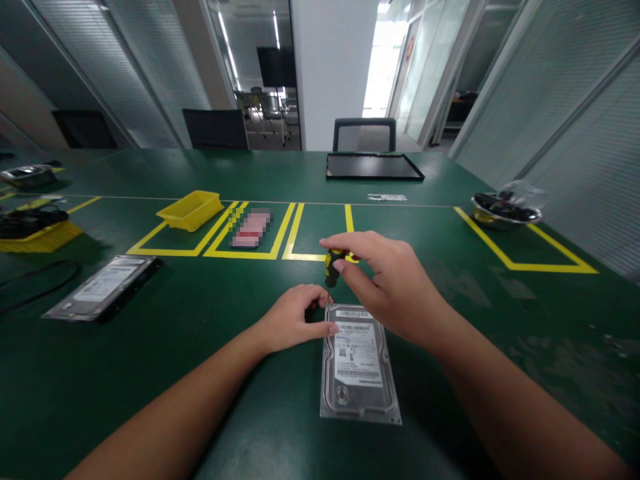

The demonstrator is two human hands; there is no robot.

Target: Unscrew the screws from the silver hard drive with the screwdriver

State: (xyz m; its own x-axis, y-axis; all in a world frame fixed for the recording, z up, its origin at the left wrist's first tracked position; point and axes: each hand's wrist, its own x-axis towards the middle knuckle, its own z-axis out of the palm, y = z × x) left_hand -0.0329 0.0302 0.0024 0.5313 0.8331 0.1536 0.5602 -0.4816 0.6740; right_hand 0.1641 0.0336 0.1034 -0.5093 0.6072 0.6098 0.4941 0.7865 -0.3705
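A silver hard drive (pixel 357 360) with a white label lies flat on the green table (pixel 260 427). My right hand (pixel 387 280) is closed on a short black and yellow screwdriver (pixel 332 267), held upright with its tip at the drive's far left corner. My left hand (pixel 300 317) touches the drive's upper left edge, the thumb on its top and the other fingers curled by the same corner, close to the screwdriver tip. Further left, a second hard drive (pixel 107 287) rests on the table.
Yellow tape squares hold a yellow tray (pixel 191 210) and a blurred pink item (pixel 253 228). A flat black panel (pixel 375 167) lies at the back. A metal bowl (pixel 506 212) of dark parts stands right; a filled yellow bin (pixel 43 237) and a cable (pixel 43 291) are left.
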